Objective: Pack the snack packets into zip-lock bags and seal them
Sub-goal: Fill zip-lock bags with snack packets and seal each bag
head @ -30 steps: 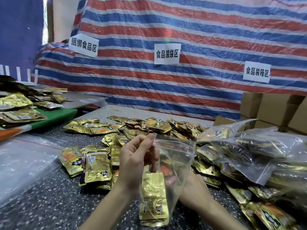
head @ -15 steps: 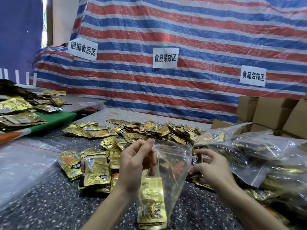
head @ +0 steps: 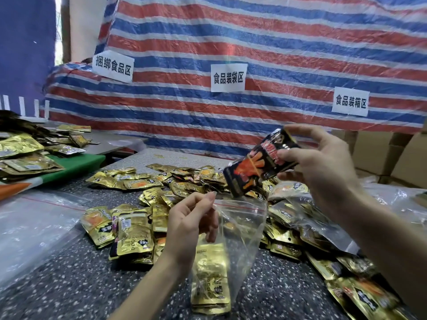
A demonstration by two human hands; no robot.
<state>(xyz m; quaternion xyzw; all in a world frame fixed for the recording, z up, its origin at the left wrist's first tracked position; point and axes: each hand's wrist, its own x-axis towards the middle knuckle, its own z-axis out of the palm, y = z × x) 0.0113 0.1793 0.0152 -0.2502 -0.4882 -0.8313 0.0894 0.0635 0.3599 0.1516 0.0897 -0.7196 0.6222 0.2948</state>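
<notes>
Your speckled table (head: 69, 287), gold packets (head: 136, 236) heaped across the middle, filled bags (head: 321, 227) piled at your right, empty bags (head: 30, 227) flat at your left.

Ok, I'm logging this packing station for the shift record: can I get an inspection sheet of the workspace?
Surface: speckled table, largely covered.
Job's things: open zip-lock bag holding gold packets; dark packet above its mouth; loose packets heaped behind.
Clutter: filled bags at right; empty bags at left.
Grippers: left hand pinches the bag's rim; right hand holds the dark packet.
Cables: nothing seen.
Surroundings: striped tarp with three paper signs; cardboard boxes at right.
</notes>
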